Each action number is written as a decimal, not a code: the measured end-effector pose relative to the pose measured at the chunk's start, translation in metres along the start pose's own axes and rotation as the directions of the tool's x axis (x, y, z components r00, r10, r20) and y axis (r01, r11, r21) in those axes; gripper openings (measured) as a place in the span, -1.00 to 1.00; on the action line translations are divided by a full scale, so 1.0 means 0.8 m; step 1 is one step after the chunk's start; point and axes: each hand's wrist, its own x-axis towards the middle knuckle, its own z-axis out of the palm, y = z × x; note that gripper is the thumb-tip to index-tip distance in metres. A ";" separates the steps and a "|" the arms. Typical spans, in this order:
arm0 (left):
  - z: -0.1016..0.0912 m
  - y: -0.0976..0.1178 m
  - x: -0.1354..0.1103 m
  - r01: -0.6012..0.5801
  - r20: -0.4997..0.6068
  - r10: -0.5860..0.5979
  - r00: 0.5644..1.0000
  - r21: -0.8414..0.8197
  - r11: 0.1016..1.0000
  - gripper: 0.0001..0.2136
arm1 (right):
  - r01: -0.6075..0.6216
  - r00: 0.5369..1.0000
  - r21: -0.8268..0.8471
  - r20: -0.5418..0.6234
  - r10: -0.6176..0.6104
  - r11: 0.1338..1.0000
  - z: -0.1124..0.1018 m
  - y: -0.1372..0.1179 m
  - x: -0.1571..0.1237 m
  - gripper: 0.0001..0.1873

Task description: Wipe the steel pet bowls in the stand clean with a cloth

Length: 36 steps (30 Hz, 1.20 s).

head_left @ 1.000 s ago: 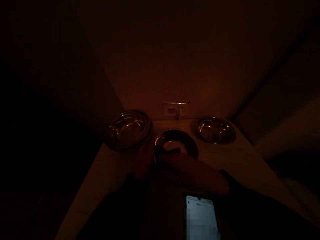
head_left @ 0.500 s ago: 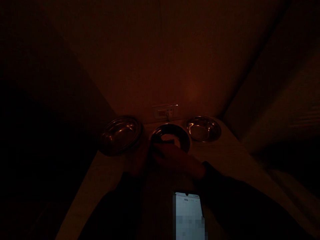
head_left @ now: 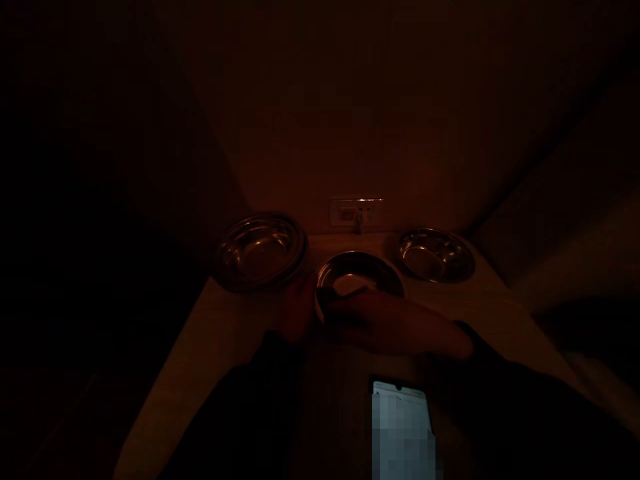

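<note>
No readable text, even on phone (head_left: pixel 403 427)

Bare tabletop (head_left: pixel 495 320) at right, bowls (head_left: pixel 387 275) barring the back, phone (head_left: pixel 403 433) in front

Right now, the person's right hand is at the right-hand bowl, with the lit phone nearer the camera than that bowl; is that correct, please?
Not quite: the head view shows the right hand at the middle bowl, not the right-hand bowl. The lit phone is indeed nearer than that bowl.
</note>
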 end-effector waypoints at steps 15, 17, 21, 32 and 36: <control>0.000 0.003 -0.008 -0.025 -0.070 0.030 0.997 0.071 0.997 -0.67 | 0.056 0.993 -0.106 0.113 -0.044 0.993 -0.017 -0.002 -0.013 -0.71; 0.000 0.003 -0.008 -0.012 -0.077 0.018 0.997 0.078 0.997 -0.68 | 0.049 0.992 -0.107 0.123 -0.036 0.993 -0.015 -0.002 -0.014 -0.72; 0.001 0.003 -0.006 -0.010 -0.095 0.016 0.995 0.063 0.998 -0.70 | 0.000 0.994 -0.096 -0.108 -0.010 0.995 0.015 -0.007 0.008 -0.71; -0.003 0.005 -0.005 -0.027 -0.076 0.033 0.997 0.083 0.996 -0.67 | 0.060 0.991 -0.112 0.124 -0.046 0.992 -0.018 -0.003 -0.020 -0.74; -0.004 0.004 -0.004 0.025 -0.118 -0.020 0.993 0.045 0.999 -0.68 | 0.037 0.995 -0.113 0.101 -0.025 0.993 -0.010 -0.005 -0.016 -0.75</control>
